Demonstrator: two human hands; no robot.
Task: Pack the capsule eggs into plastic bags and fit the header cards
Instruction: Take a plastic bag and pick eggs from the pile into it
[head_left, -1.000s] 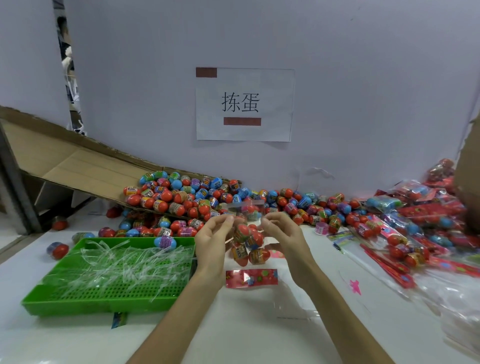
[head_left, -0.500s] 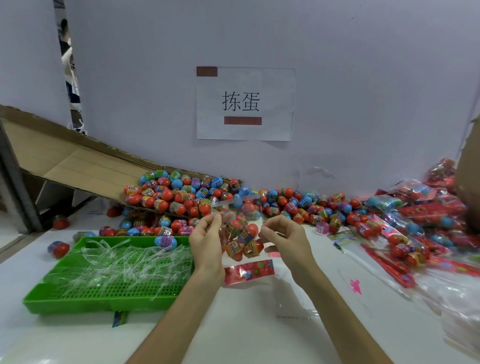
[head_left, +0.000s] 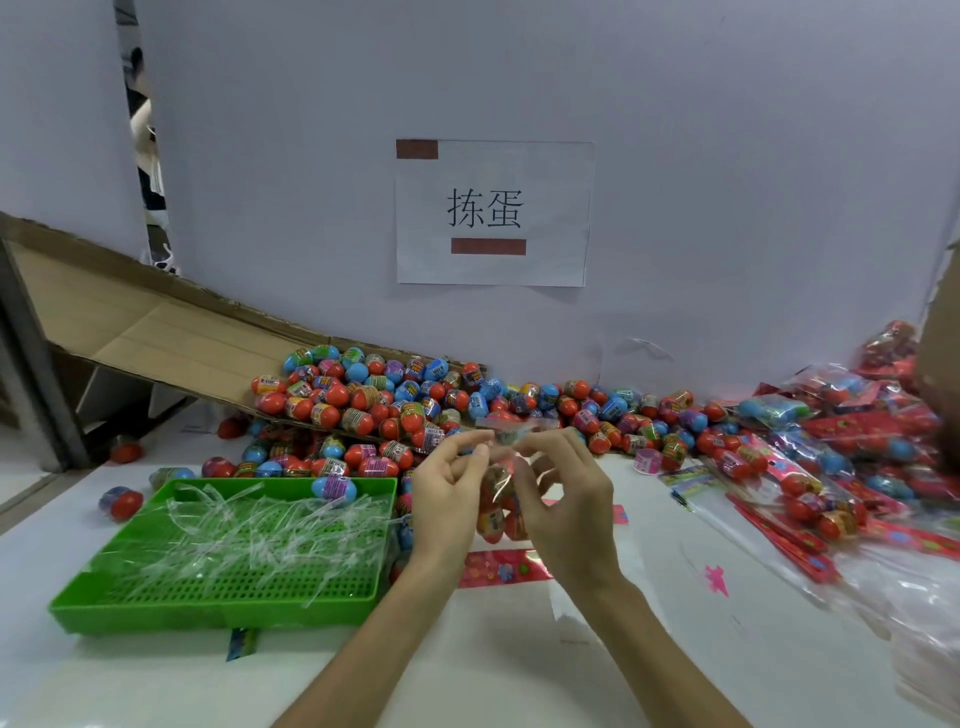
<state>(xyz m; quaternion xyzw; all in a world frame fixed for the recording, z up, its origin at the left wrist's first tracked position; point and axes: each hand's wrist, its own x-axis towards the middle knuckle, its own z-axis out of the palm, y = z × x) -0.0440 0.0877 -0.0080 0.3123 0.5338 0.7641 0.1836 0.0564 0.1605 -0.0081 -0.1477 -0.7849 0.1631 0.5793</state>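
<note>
A clear plastic bag (head_left: 497, 486) with several red capsule eggs inside hangs between my hands above the table. My left hand (head_left: 447, 499) pinches the bag's top edge at the left. My right hand (head_left: 563, 506) pinches the same top edge at the right, close beside the left. A red patterned header card (head_left: 506, 567) lies flat on the table just below the bag. A big heap of red and blue capsule eggs (head_left: 395, 405) spreads behind my hands, from a cardboard chute to the wall.
A green perforated tray (head_left: 218, 605) holding clear plastic strips sits at the left, one blue egg (head_left: 335, 487) on its far rim. Packed bags with red cards (head_left: 831, 457) pile up at the right. A slanted cardboard chute (head_left: 156, 332) stands at the back left.
My hands have come closer together at the bag's top. The bag has turned and bunched up between them, and its opening is narrower.
</note>
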